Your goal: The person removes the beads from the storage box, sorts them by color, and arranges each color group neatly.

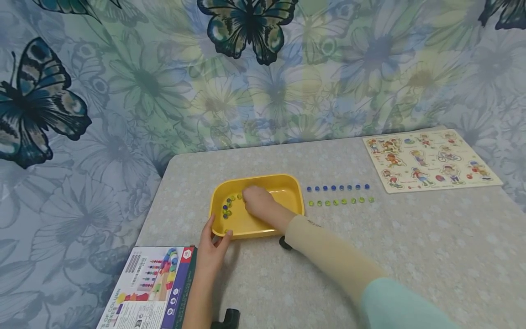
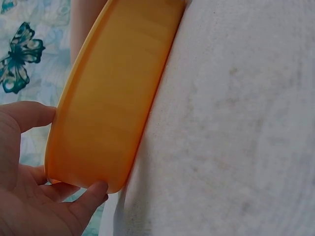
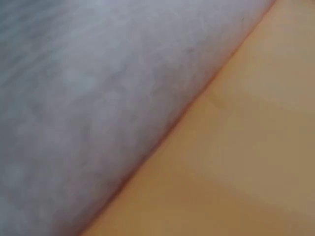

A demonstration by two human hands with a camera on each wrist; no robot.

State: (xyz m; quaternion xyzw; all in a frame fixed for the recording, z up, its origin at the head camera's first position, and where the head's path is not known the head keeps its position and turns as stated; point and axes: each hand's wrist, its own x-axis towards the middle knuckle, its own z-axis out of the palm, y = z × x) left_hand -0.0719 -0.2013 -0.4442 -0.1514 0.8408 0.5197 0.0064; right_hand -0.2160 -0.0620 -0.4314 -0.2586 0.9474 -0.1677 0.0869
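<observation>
A yellow tray (image 1: 259, 232) stands on the table and holds several small glass beads, yellow-green (image 1: 229, 213) and blue (image 1: 225, 207), toward its left end. My left hand (image 1: 213, 244) grips the near left corner of the tray, thumb and fingers spread around its rim. Close up in the left wrist view, that hand (image 2: 44, 182) holds the tray's end wall (image 2: 108, 108). My right hand (image 1: 259, 201) reaches down inside the tray, bent over beside the beads. Its fingertips are hidden, so I cannot tell whether it pinches a bead. The right wrist view shows only the tray's outer wall (image 3: 236, 147) and tabletop.
Right of the tray lie a row of blue beads (image 1: 333, 188) and, nearer, a row of yellow-green beads (image 1: 335, 202). A picture board (image 1: 431, 160) lies at the back right. A printed box (image 1: 152, 288) sits front left. Patterned fabric (image 1: 263, 105) hangs behind the table.
</observation>
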